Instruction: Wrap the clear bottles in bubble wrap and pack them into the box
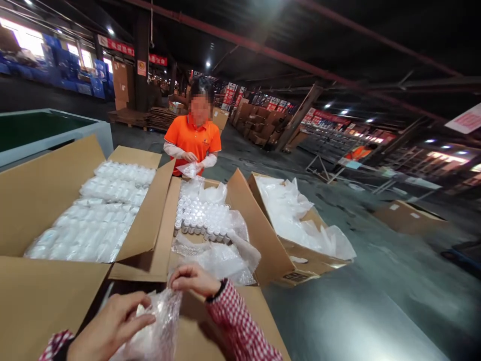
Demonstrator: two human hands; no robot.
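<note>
At the bottom centre is a clear bubble-wrap bag [168, 321] with something white inside. My right hand [197, 280] pinches its upper edge between thumb and fingers. Against the bag's left side rests my left hand [112, 323], its thumb and fingers apart. Just beyond, an open cardboard box [165, 240] holds rows of small white-capped containers [203, 215] and loose bubble-wrap bags [218, 260]. To the left, a larger carton [48, 190] is filled with wrapped white items [90, 225].
Right of the middle box stands a carton [296, 268] of white plastic bags [285, 210]. A person in an orange shirt [193, 143] faces me, handling a clear bag. A green-topped table [41, 128] is at the far left, and a brown box [409, 218] lies on the floor.
</note>
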